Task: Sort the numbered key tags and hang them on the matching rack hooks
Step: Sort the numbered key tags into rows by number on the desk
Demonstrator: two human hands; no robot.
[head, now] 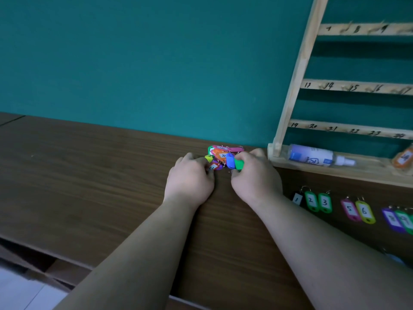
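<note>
A small heap of coloured key tags [220, 154] lies on the brown table [111, 175] near the green wall. My left hand [190, 177] has its fingers curled at the heap's left side, on a purple and a yellow tag. My right hand [254, 173] pinches a blue tag [230, 161] and a green one [239, 164] at the heap's right side. The wooden rack [297, 70] with numbered rows of hooks leans at the right. Sorted tags lie in a row in front of it: 1 [297, 199], 2 [311, 201], 3 [325, 202], 5 [349, 209], 6 [365, 211].
A white spray bottle [317, 155] lies on the rack's base ledge, with an orange tag [404, 158] further right. More tags [400, 219] run off the right edge. The table's front edge [44, 253] drops off at lower left.
</note>
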